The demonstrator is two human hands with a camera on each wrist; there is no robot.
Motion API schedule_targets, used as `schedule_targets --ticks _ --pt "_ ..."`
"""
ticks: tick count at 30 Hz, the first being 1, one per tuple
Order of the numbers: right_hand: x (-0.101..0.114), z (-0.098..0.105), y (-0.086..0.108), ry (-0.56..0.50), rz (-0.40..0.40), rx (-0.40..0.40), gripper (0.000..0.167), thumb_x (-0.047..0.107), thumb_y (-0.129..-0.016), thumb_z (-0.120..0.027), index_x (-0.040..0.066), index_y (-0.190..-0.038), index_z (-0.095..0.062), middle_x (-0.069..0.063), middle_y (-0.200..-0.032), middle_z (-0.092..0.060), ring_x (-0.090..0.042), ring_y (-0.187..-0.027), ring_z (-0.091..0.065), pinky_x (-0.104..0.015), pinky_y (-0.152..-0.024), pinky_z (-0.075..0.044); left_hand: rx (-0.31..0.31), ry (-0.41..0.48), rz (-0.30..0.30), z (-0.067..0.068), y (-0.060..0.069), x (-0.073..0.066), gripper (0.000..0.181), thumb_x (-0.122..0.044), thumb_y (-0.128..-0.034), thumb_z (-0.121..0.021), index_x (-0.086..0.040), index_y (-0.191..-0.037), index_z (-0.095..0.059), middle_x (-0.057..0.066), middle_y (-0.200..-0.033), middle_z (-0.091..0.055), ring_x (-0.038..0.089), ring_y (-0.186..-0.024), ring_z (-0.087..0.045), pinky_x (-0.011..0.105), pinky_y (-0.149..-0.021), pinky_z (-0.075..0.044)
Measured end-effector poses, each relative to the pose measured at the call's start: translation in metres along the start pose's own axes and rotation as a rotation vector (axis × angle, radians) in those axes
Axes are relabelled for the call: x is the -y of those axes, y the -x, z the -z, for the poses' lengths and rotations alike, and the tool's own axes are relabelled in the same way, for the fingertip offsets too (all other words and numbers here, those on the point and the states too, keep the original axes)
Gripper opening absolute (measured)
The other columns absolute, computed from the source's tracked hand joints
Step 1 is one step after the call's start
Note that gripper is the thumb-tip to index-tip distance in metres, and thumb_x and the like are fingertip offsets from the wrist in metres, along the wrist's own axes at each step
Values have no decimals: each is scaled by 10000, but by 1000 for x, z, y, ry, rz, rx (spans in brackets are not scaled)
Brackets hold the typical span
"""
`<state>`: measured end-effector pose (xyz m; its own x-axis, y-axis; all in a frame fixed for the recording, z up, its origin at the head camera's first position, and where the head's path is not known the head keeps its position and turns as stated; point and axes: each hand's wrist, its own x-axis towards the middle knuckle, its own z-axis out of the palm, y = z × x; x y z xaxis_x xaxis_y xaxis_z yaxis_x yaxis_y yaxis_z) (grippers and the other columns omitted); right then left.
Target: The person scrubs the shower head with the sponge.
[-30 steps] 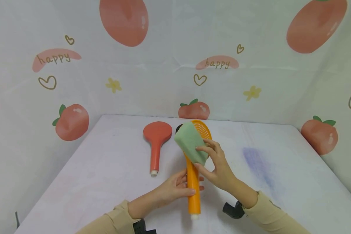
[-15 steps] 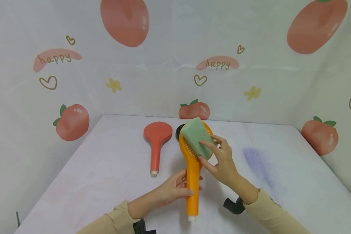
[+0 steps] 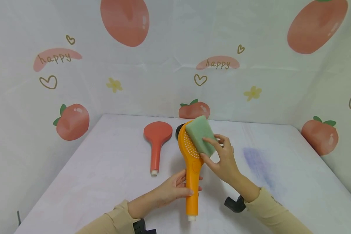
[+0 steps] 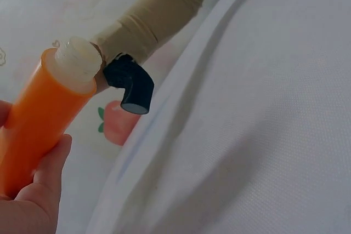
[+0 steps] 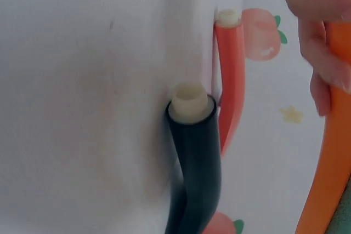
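Note:
My left hand (image 3: 172, 191) grips the handle of an orange shower head (image 3: 192, 203) and holds it upright above the table, its perforated face turned to the head camera. With fingertips and thumb, my right hand (image 3: 226, 162) pinches a pale green sponge (image 3: 201, 131). The sponge covers the upper right of the spray face, leaving the left rows of holes visible. In the left wrist view, the white threaded end (image 4: 79, 58) of the handle points up. The right wrist view shows the orange handle (image 5: 335, 146) with left-hand fingers (image 5: 323, 42) round it.
A red shower head (image 3: 157, 133) lies on the white table (image 3: 105, 175), left of the hands. Behind the orange one lies a black shower head (image 3: 179, 130), mostly hidden; its handle (image 5: 200, 157) shows in the right wrist view. A fruit-printed cloth (image 3: 152, 71) hangs behind.
The sponge has moved up and right across the spray face with my right hand, uncovering holes on the left. The orange shower head has tilted slightly left; the left hand keeps its grip.

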<state>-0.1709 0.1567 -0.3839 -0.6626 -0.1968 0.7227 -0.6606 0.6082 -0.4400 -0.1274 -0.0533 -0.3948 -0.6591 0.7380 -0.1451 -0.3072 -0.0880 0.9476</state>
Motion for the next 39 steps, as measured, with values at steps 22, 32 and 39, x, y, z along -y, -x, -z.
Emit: schedule_targets --ticks 22,32,39 --pt "-13 8 -8 61 0 -80 457 89 -733 -723 115 -1172 -599 -299 -1223 -394 -370 -980 -406 -438 -781 -259 59 9 -18 4 1 2 658 -62 -886 -551 -81 -1449 -211 207 -1447 -334 139 -1130 -573 344 -1008 -463" --pt "-6 6 6 18 87 17 371 292 -856 -652 147 -1189 -580 -267 -1227 -417 -363 -1069 -425 -440 -800 -295 51 -43 -91 9 0 4 659 -82 -886 -574 -3 -1430 -211 214 -1352 -419 165 -1136 -557 290 -980 -480" --pt "-9 8 7 27 76 -2 369 328 -870 -636 127 -1176 -586 -284 -1214 -419 -370 -1035 -437 -473 -791 -297 45 -37 -108 10 -1 7 739 -98 -866 -630 23 -1439 -180 212 -1348 -383 206 -1113 -554 283 -958 -492"
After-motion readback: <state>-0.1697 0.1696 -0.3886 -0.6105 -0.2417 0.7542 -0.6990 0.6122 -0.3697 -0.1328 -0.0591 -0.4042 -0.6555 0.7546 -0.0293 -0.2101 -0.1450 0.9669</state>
